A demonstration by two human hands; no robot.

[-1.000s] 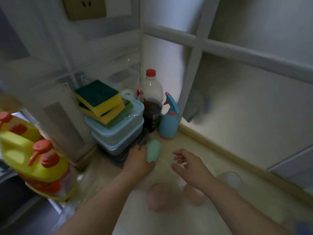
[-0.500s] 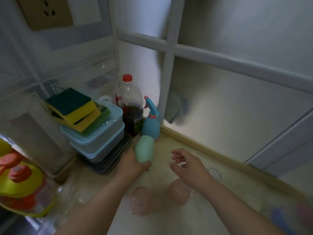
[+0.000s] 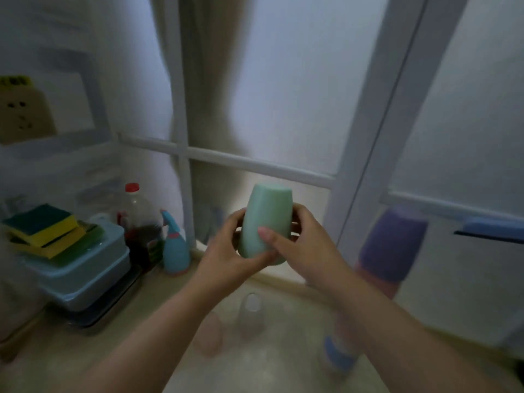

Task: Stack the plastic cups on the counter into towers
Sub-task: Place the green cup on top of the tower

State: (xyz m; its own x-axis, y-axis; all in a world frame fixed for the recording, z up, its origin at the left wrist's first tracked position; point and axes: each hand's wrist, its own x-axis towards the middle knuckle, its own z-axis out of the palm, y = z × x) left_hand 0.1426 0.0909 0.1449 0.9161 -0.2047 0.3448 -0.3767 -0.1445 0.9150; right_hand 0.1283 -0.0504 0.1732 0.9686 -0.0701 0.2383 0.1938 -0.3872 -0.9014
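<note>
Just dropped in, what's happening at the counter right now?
A person holds a green cup upside down in the air, left hand and right hand both wrapped around it. On the counter below stand a clear cup and a pink cup, both inverted and unstacked. At the right a tower already stands, purple cup on top, though it is blurred.

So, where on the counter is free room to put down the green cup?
Both hands, left hand and right hand, hold the green cup. Bare counter lies between the stacked containers and the clear cups. It is crowded at the spray bottle corner, and by the blurred cup tower on the right.
</note>
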